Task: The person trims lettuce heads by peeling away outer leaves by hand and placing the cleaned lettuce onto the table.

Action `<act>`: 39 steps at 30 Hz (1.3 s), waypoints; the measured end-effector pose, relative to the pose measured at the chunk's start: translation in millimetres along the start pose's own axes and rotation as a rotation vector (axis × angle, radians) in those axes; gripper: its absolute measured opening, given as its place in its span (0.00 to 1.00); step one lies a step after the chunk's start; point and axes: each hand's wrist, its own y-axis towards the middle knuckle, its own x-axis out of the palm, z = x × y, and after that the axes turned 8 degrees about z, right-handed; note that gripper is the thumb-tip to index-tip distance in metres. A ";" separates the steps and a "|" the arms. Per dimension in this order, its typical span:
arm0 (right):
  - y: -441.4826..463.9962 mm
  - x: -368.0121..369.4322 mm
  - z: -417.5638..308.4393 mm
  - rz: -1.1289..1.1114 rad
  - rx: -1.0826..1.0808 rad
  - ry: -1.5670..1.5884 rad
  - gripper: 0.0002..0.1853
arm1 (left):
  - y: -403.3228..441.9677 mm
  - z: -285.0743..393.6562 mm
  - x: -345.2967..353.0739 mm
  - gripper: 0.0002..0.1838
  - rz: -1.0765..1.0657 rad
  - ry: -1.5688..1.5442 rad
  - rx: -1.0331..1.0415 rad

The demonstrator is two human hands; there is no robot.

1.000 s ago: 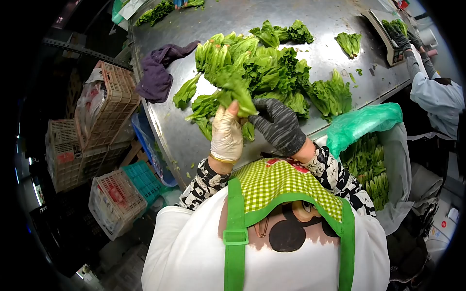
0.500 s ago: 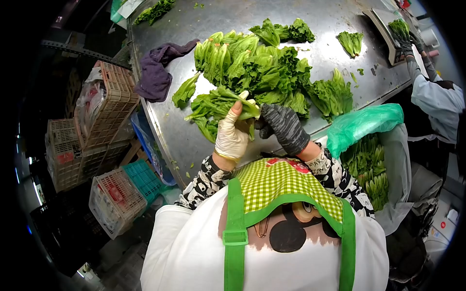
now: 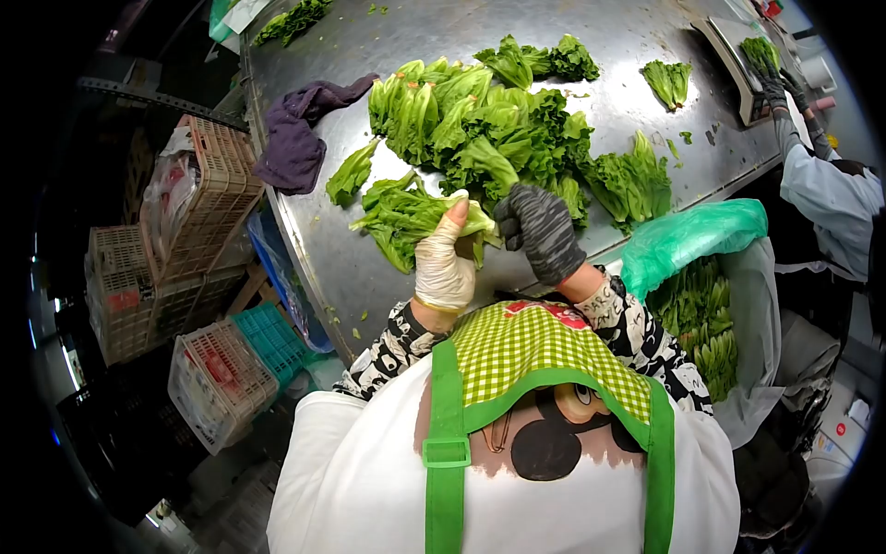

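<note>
My left hand (image 3: 447, 268), in a pale glove with the thumb tip bare, is closed around the stem end of a bunch of lettuce (image 3: 415, 217). The leaves of this bunch point left, over the metal table. To its right, my right hand (image 3: 543, 235) in a dark grey knit glove is closed on the base of a single lettuce leaf (image 3: 489, 164), which sticks up and left from the fist. Just beyond both hands lies a large pile of lettuce (image 3: 517, 129). One loose leafy piece (image 3: 353, 174) rests left of the pile.
A purple cloth (image 3: 295, 138) lies on the metal table (image 3: 314, 240) at its left edge. Stacked crates (image 3: 208, 198) stand left. At right is a lined container of greens (image 3: 697, 323) with green plastic (image 3: 692, 240). A co-worker's gloved hands (image 3: 775, 88) hold greens by a scale (image 3: 729, 65).
My right hand has drawn slightly right and down, away from the bunch, and a separate leaf now shows in it. My left hand keeps its grip on the bunch.
</note>
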 end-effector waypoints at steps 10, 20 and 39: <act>8.8 -3.8 24.4 -0.103 -0.468 -0.410 0.15 | 8.3 19.8 -8.2 0.31 -0.263 0.011 0.039; -9.6 9.1 -3.9 0.016 -0.515 -0.263 0.12 | 5.0 16.3 -2.2 0.32 -0.224 0.039 -0.058; 5.4 -10.0 19.6 -0.216 -0.795 -0.412 0.11 | 10.1 5.7 -0.5 0.24 -0.189 0.241 0.079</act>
